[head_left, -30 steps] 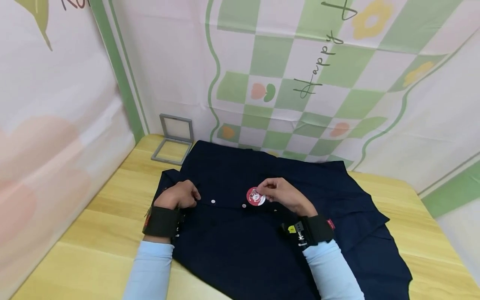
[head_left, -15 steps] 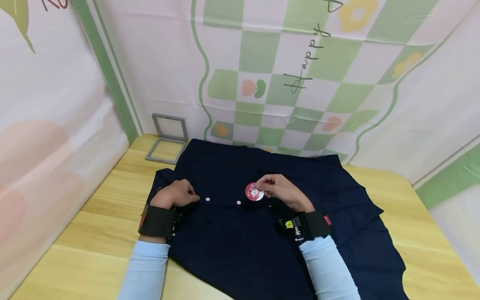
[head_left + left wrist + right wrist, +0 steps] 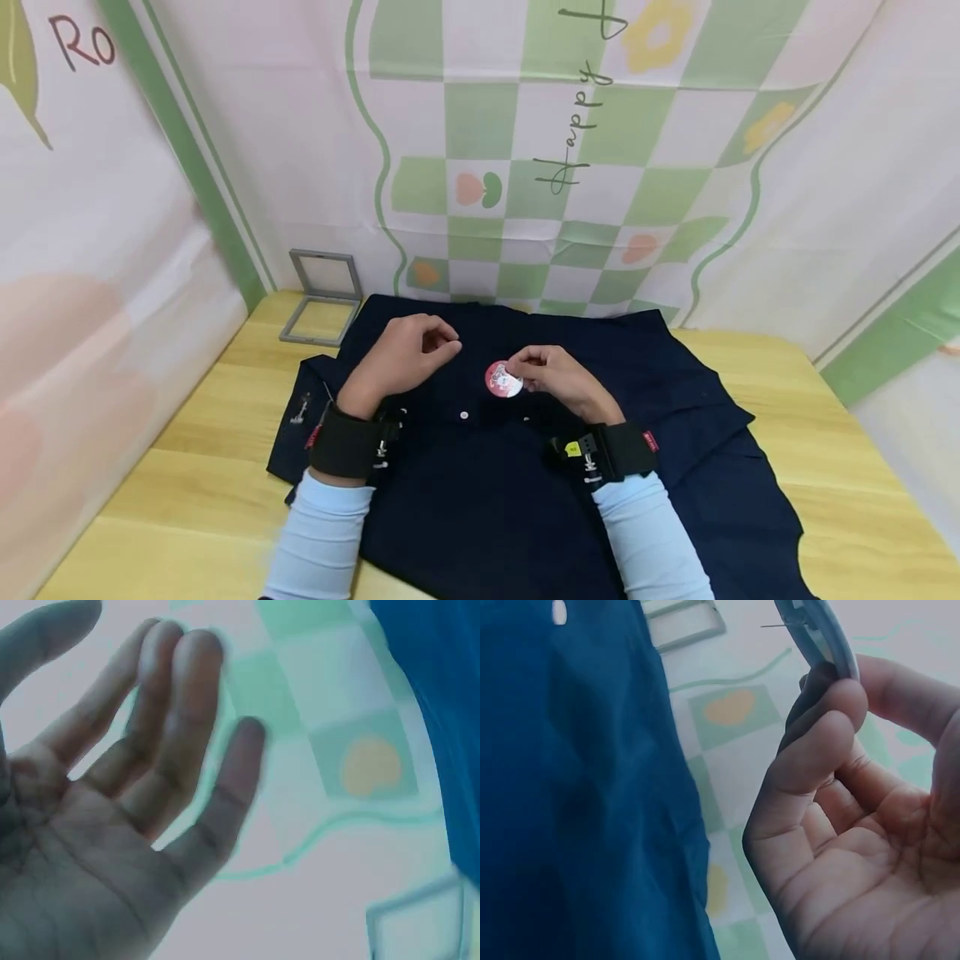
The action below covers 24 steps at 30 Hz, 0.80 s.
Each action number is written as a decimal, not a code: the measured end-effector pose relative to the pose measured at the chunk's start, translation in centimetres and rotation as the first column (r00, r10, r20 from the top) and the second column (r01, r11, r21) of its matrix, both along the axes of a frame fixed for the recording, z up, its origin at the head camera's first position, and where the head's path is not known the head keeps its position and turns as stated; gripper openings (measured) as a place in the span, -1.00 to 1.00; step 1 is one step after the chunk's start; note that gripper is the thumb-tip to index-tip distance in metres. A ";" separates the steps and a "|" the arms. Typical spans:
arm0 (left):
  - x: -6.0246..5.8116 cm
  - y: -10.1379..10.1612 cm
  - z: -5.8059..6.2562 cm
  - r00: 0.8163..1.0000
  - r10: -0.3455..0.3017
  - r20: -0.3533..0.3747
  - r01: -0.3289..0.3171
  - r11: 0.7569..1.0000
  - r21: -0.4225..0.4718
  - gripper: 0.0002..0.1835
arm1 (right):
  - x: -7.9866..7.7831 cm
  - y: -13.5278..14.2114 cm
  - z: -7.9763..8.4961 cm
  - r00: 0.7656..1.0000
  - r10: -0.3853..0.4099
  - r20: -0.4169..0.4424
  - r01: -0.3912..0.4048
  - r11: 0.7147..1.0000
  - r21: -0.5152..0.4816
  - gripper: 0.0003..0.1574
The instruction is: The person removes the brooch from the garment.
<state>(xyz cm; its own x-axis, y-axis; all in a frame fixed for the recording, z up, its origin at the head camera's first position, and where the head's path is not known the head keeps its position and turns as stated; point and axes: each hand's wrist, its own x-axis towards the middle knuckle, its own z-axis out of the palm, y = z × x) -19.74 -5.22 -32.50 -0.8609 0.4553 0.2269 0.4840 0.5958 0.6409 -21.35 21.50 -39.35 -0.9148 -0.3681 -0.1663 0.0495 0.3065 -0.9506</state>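
Note:
A dark navy shirt [image 3: 480,492] with white buttons lies spread out over the table. My right hand [image 3: 562,382] pinches a round red-and-white pin badge [image 3: 498,380] at its edge, thumb against fingers, above the shirt. Its back faces the right wrist camera, where a thin needle sticks out from the badge [image 3: 831,637]. To the left, my left hand [image 3: 408,357] hovers over the shirt's upper left part. In the left wrist view the fingers of this hand [image 3: 135,817] are spread and loosely bent, holding nothing.
A hinged grey square frame [image 3: 309,341] stands unfolded at the back left corner of the wooden table [image 3: 172,483]. Behind the table hangs a green-and-white checked cloth wall [image 3: 480,125]; another printed cloth [image 3: 97,208] closes off the left side.
My left hand has let go of the shirt's left part and risen to the right, toward the badge. The right hand keeps its pinch on the badge. The head view has shifted slightly.

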 end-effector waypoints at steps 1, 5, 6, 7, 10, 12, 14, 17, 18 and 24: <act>0.1 0.4 -0.2 1.000 -0.001 -0.008 0.001 0.999 0.042 -0.83 | 0.0 0.0 -0.1 1.000 -0.008 0.007 0.008 1.000 -0.004 -0.62; 0.5 1.6 -1.5 1.000 0.010 -0.025 -0.006 0.987 0.162 -0.86 | 0.2 0.1 -0.2 0.999 -0.022 0.029 0.022 0.999 -0.031 -0.60; 0.6 1.9 -1.7 1.000 0.011 -0.029 -0.006 0.984 0.178 -0.86 | 0.3 0.2 -0.2 0.999 -0.026 0.029 0.027 0.999 -0.039 -0.60; 0.6 2.1 -2.0 0.999 0.011 -0.031 -0.005 0.981 0.194 -0.86 | 0.3 0.2 -0.1 0.999 -0.032 0.027 0.033 0.998 -0.044 -0.60; 0.5 2.8 -2.4 0.999 -0.003 -0.049 0.014 0.974 0.225 -0.87 | 0.3 0.5 0.2 0.999 -0.053 0.011 0.054 0.997 -0.056 -0.63; 0.3 3.3 -2.6 0.997 -0.016 -0.073 0.033 0.972 0.233 -0.86 | 0.3 0.7 0.5 0.997 -0.071 0.002 0.071 0.995 -0.067 -0.65; 0.0 3.8 -2.8 0.994 -0.037 -0.101 0.059 0.973 0.224 -0.83 | 0.4 0.9 0.8 0.996 -0.084 0.000 0.084 0.994 -0.075 -0.67; -0.4 4.3 -3.1 0.988 -0.073 -0.133 0.097 0.978 0.186 -0.75 | 0.5 1.0 1.2 0.995 -0.099 0.009 0.100 0.990 -0.096 -0.69; -0.5 4.4 -3.1 0.987 -0.084 -0.139 0.107 0.980 0.167 -0.73 | 0.5 1.1 1.3 0.995 -0.102 0.010 0.102 0.989 -0.105 -0.70; -0.8 4.7 -3.5 0.980 -0.141 -0.140 0.155 0.983 0.097 -0.61 | 0.7 1.3 1.8 0.995 -0.103 0.008 0.103 0.983 -0.149 -0.71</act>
<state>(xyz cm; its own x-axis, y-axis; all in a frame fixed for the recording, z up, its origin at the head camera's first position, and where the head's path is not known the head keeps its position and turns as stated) -20.51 -0.55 -35.95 -0.7450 0.5427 0.3878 0.6462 0.4429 0.6215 -20.65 22.80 -37.58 -0.9490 -0.2928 -0.1169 0.0736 0.1547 -0.9852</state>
